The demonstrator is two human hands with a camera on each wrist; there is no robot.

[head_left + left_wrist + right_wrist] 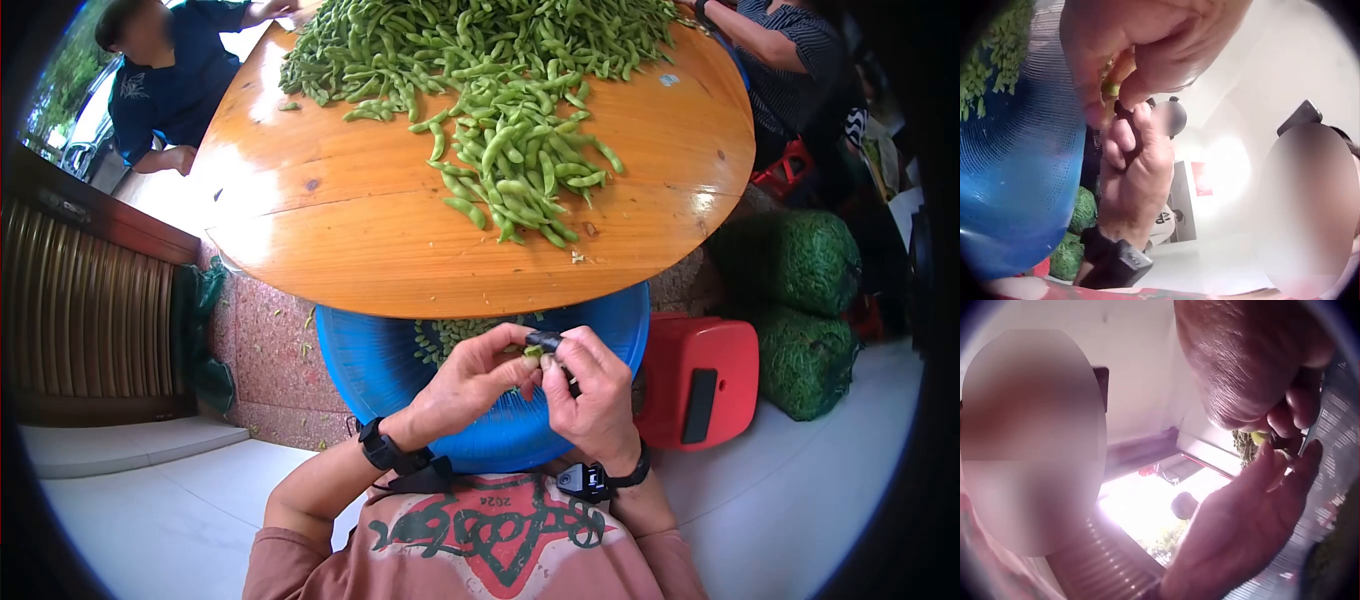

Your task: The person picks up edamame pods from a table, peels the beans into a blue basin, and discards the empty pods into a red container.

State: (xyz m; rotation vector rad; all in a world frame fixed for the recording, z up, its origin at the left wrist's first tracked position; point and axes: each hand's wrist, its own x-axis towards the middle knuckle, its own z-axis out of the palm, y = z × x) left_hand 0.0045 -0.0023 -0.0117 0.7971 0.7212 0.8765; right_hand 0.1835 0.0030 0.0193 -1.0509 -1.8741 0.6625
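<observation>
Both hands meet above a blue basket (345, 365). My left hand (465, 385) pinches a green pod (534, 351) between thumb and fingers; the pod also shows in the left wrist view (1112, 86). My right hand (592, 392) has its fingers and thumb curled round the pod's other side, with a dark covering (543, 340) on one finger. Shelled beans (435, 342) lie in the basket beneath. In the right wrist view the hands hide most of the pod (1259, 437).
A wooden table (330, 230) beyond the basket bears a large heap of green pods (420, 50). On the right are a red stool (735, 375) and stuffed green net bags (808, 365). People sit at the table's left and right.
</observation>
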